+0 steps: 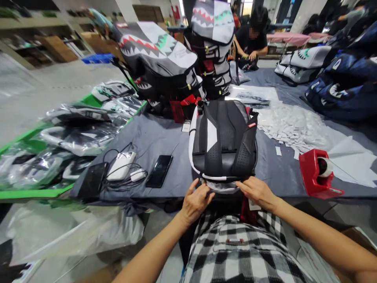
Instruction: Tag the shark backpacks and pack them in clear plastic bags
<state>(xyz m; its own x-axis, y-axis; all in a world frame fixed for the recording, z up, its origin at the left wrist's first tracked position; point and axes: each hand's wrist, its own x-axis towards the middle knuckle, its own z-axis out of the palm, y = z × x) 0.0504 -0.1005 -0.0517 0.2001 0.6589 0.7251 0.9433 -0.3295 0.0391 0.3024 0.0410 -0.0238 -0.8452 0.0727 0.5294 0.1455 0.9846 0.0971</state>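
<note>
A black and white backpack lies on the table in front of me, its shoulder straps facing up. My left hand pinches the grey-white fabric at the backpack's near end, left of its middle. On the right side of that same end, my right hand has its thumb and fingers closed on the edge. Below my right hand hang a dark red strip and a white tag. What lies under the backpack is hidden.
Stacked shark-mouth backpacks stand behind. Left are a phone, a white power bank with cables and a green-edged bin of bagged packs. Right are a red tape dispenser and small white cards. A co-worker sits across.
</note>
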